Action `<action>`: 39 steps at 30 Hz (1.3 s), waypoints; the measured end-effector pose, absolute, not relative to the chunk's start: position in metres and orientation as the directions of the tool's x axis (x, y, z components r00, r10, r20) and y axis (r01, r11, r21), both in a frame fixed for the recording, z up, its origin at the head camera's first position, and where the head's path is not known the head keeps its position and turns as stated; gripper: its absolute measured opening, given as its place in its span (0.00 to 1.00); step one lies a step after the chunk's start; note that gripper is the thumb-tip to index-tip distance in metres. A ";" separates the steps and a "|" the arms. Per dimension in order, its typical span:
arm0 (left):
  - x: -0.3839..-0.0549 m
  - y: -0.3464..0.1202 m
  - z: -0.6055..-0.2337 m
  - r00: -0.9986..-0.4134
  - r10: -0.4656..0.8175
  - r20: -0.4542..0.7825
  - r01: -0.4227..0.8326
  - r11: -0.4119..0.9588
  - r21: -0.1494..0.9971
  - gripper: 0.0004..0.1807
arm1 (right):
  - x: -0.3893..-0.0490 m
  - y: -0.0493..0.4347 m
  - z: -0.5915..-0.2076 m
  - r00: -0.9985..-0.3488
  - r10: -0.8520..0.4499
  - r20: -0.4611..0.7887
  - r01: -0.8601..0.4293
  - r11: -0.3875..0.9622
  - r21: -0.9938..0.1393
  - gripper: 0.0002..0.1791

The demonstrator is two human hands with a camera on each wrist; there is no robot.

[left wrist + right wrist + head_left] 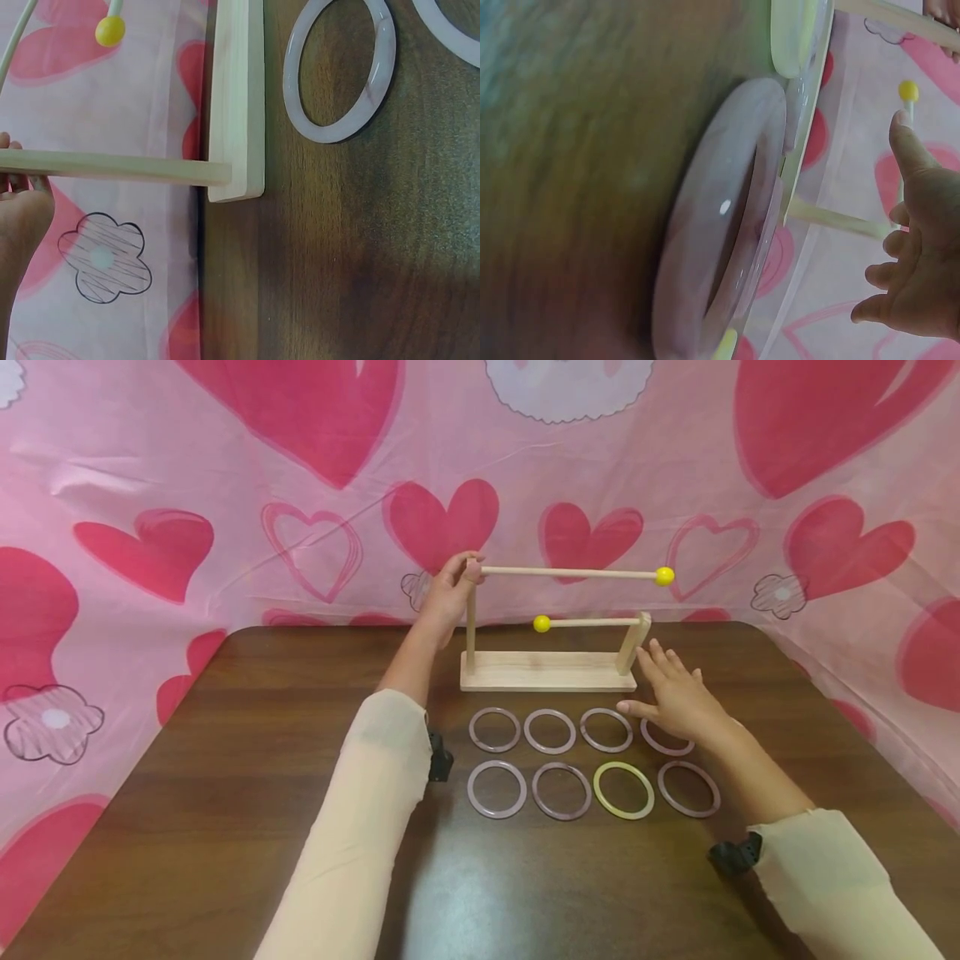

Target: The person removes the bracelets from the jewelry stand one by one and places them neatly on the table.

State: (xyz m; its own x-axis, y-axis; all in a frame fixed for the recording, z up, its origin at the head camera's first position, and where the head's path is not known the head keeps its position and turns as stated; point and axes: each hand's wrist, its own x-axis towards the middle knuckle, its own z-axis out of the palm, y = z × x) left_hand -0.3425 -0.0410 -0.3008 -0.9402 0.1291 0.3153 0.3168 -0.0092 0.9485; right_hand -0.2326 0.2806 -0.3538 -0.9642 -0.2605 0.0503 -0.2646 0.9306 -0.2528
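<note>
A wooden stand (547, 673) has a flat base, a tall post (471, 627) at its left end and a short post (633, 645) at its right end. My left hand (446, 602) grips the tall post near its top, thumb on the near side. From that post a long rod (570, 573) runs right to a yellow ball (664, 577); a shorter rod (592, 622) points left from the short post, also ball-tipped. My right hand (681, 700), fingers spread and empty, hovers just right of the short post, partly covering a pale purple ring (670, 752).
In front of the stand, several rings lie flat in two rows, mostly pale purple, such as the front-left ring (497, 763), plus one yellow-green ring (618, 765). They rest on a brown wooden table (300, 827). A pink heart-printed cloth (247, 460) hangs behind it.
</note>
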 end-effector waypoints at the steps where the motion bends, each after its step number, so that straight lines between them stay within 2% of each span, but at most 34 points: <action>1: -0.342 -0.041 -0.301 -0.941 0.126 0.315 0.317 -0.007 0.948 0.21 | -0.233 0.280 -0.354 -0.964 -0.260 0.048 -0.264 0.931 -0.251 0.54; 5: -0.341 -0.040 -0.301 -0.938 0.108 0.329 0.331 0.007 0.944 0.21 | -0.234 0.277 -0.355 -0.966 -0.256 0.045 -0.259 0.934 -0.247 0.54; 10: -0.337 -0.038 -0.301 -0.922 0.101 0.375 0.384 0.089 0.919 0.22 | -0.236 0.274 -0.355 -0.964 -0.257 0.070 -0.267 0.933 -0.240 0.54; 14: -0.331 -0.040 -0.301 -0.911 0.144 0.386 0.411 0.251 0.876 0.25 | -0.237 0.272 -0.353 -0.961 -0.264 0.083 -0.276 0.932 -0.234 0.54; 18: -0.325 -0.040 -0.302 -0.902 0.219 0.372 0.431 0.414 0.802 0.32 | -0.237 0.270 -0.351 -0.961 -0.265 0.078 -0.276 0.930 -0.241 0.53; 21: -0.320 -0.040 -0.301 -0.899 0.250 0.359 0.436 0.583 0.685 0.37 | -0.237 0.269 -0.350 -0.963 -0.261 0.070 -0.270 0.932 -0.243 0.53; 24: -0.316 -0.039 -0.300 -0.905 0.251 0.343 0.402 0.764 0.504 0.39 | -0.237 0.269 -0.351 -0.964 -0.258 0.063 -0.266 0.933 -0.241 0.53; 27: -0.312 -0.041 -0.299 -0.908 0.255 0.333 0.367 0.868 0.335 0.39 | -0.238 0.270 -0.352 -0.964 -0.259 0.065 -0.267 0.933 -0.241 0.54; 30: -0.306 -0.044 -0.300 -0.905 0.271 0.327 0.357 0.902 0.242 0.39 | -0.238 0.271 -0.352 -0.963 -0.257 0.077 -0.268 0.933 -0.242 0.54; 39: -0.279 -0.062 -0.312 -0.881 0.357 0.310 0.403 0.910 0.097 0.40 | -0.237 0.274 -0.351 -0.970 -0.238 0.054 -0.244 0.942 -0.231 0.55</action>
